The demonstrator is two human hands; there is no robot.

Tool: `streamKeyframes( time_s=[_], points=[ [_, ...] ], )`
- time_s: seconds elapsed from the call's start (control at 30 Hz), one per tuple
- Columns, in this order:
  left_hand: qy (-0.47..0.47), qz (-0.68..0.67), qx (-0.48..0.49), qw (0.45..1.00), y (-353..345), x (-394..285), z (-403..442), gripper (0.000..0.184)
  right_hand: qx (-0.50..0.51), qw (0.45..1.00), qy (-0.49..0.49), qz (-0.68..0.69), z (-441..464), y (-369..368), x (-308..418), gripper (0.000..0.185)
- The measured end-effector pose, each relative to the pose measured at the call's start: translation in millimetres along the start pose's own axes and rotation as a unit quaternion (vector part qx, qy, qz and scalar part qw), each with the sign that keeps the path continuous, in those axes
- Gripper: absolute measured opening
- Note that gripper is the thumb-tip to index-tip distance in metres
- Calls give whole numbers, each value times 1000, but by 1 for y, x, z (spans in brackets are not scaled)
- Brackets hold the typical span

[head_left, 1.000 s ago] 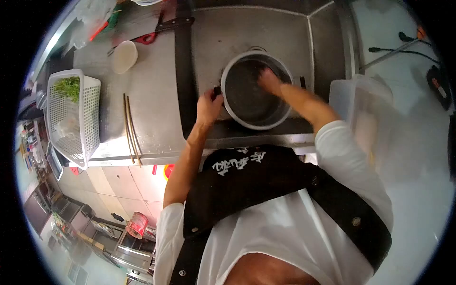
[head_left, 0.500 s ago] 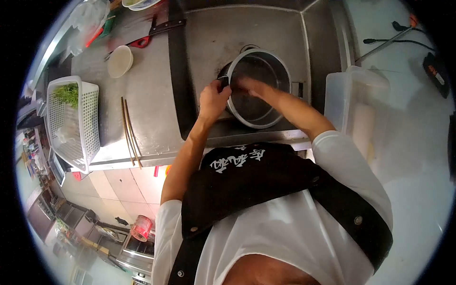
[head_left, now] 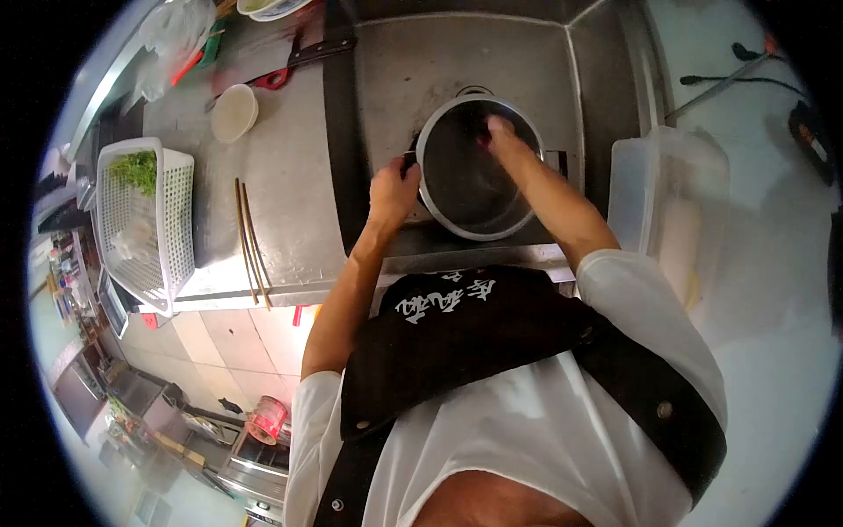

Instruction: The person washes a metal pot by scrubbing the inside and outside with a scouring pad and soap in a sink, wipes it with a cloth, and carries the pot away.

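A round metal pot (head_left: 457,171) stands in the stainless steel sink (head_left: 500,53), its dark inside facing up. My left hand (head_left: 394,191) is closed around the black side handle at the pot's left. Over the far right part of the pot's interior is my right hand (head_left: 500,132), blurred by motion, with its fingers bent down. Something small, dark and reddish shows at those fingertips, too blurred to name. The pot's other handle (head_left: 556,162) sticks out on the right, beyond my right forearm.
Left on the counter are chopsticks (head_left: 250,246), a pale bowl (head_left: 234,114), a cleaver (head_left: 320,51), red-handled scissors (head_left: 272,79) and a white basket (head_left: 176,233) holding greens (head_left: 136,171). A translucent plastic bin (head_left: 637,189) stands right of the sink.
My right hand has moved from the pot's left side, near the handle, to its far right interior. My left hand stays on the handle. The view has shifted slightly.
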State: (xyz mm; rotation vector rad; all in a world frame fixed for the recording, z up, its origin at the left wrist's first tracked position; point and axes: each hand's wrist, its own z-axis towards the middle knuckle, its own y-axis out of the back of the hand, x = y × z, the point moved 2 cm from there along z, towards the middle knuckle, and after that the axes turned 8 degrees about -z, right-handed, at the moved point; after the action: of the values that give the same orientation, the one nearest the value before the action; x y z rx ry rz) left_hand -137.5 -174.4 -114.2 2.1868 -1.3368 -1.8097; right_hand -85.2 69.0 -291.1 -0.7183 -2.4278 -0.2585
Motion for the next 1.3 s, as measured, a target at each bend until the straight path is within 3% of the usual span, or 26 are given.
streamKeyframes(
  time_s=[0.07,0.1,0.17,0.2,0.23,0.27,0.3,0.37,0.4,0.43,0.5,0.6,0.67,0.7,0.77,0.83,0.93,1.0,1.07,1.13,1.17,1.3],
  points=[
    [-20,-2,-9,1000,-2,1,5,35,0,1000,23,4,5,-26,7,16],
    [-22,-3,-14,1000,-1,-3,4,35,45,995,49,-80,-32,-46,7,16],
    [-2,-17,-22,1000,5,-3,5,36,187,946,132,-231,-15,-70,-73,21],
    [17,-31,-23,999,9,2,7,36,212,832,246,-450,-45,-64,-76,24],
    [36,-45,-23,998,11,5,8,37,225,718,281,-596,-60,-51,-81,23],
    [43,-40,-10,998,11,1,5,37,223,604,260,-720,-57,-30,-83,23],
    [50,-35,4,998,12,-8,-1,37,204,524,228,-795,-51,-11,-79,22],
    [54,-39,-6,998,4,-10,-6,36,131,423,202,-873,-41,5,-51,21],
    [51,-37,-4,998,2,-9,-5,36,91,386,245,-884,-43,-1,-29,21],
    [50,-36,0,998,0,-9,-2,36,58,367,323,-870,-49,-6,-9,21],
    [45,-73,14,996,1,-7,0,36,-14,239,591,-771,-55,-14,29,16],
    [47,-82,-14,995,1,-2,1,36,-38,185,499,-846,-64,3,61,16],
    [45,-76,-26,996,4,-1,2,36,7,227,243,-943,-39,18,3,19],
    [45,-71,-26,996,2,-1,2,36,83,279,183,-939,-43,21,-23,26],
    [53,-59,-20,997,-3,0,0,36,151,431,192,-869,-76,-1,-21,34],
    [65,-33,1,997,-4,0,-5,37,209,409,243,-855,-67,-31,-22,37],
    [108,-102,30,988,5,-26,-15,35,282,383,319,-820,-49,-55,-20,41],
    [68,-76,16,995,1,-13,-10,35,3,670,250,-699,-35,-34,-2,26],
    [36,-53,0,998,0,-3,-6,35,-58,547,330,-768,-43,4,-14,33],
    [16,-40,-16,999,-1,0,-4,34,10,533,235,-813,-41,19,-42,39],
    [34,-47,-7,998,-2,-1,-4,34,107,573,96,-807,-39,23,-62,42],
    [83,-49,24,995,-3,4,-6,34,194,801,88,-560,-82,-31,-67,33]
  ],
)
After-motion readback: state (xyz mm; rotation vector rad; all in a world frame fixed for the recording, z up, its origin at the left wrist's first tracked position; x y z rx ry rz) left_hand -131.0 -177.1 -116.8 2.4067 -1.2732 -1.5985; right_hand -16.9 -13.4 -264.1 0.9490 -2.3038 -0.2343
